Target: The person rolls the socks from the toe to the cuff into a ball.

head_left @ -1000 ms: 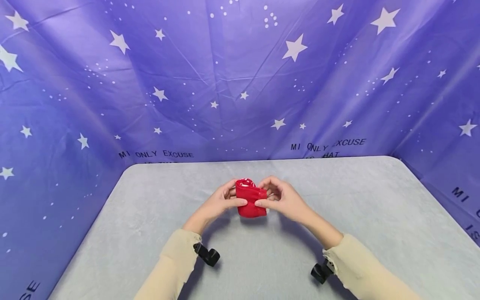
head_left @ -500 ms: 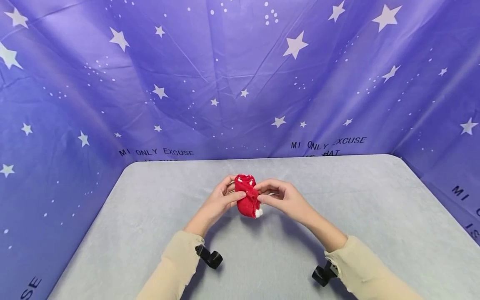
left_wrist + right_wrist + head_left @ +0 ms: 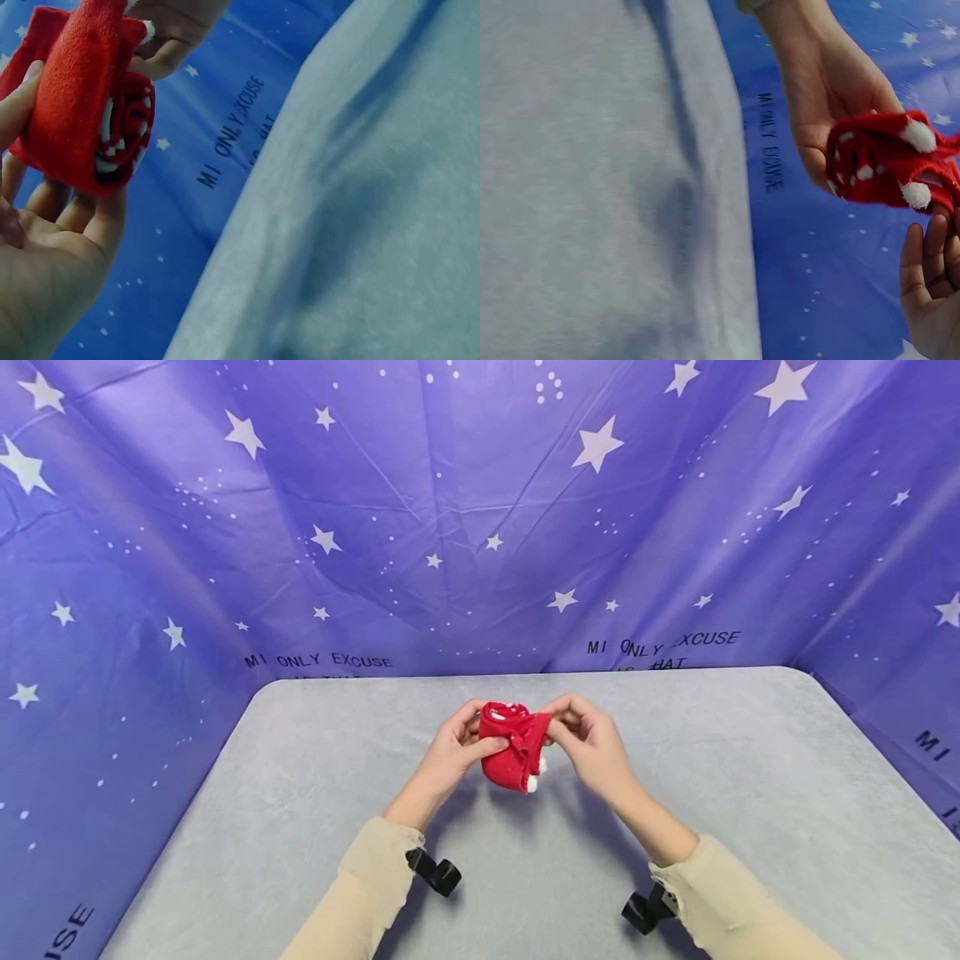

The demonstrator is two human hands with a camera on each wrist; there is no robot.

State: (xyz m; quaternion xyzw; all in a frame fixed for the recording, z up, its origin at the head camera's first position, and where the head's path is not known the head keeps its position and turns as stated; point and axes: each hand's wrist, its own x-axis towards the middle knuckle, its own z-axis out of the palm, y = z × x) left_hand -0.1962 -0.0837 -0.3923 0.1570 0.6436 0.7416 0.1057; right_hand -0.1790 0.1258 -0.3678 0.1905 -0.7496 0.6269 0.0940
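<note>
A rolled-up red cloth (image 3: 501, 766) with white pompoms is held up over the table between both hands. My left hand (image 3: 447, 756) grips the roll, thumb across its front and fingers behind; in the left wrist view its coiled end (image 3: 124, 139) shows red and white layers. My right hand (image 3: 597, 750) pinches a loose flap (image 3: 538, 727) at the roll's upper right, pulling it away from the coil. Two pompoms (image 3: 917, 136) hang at the cloth's edge near the right fingers.
A light grey cloth-covered table (image 3: 315, 752) lies beneath the hands. Behind it hangs a purple-blue curtain (image 3: 450, 460) with white stars and printed words. Black camera mounts (image 3: 442, 875) sit at both cuffs.
My right hand first moved in over the roll's front, then drew up and right with a flap of the cloth. The pompoms came into sight. My left hand kept its grip.
</note>
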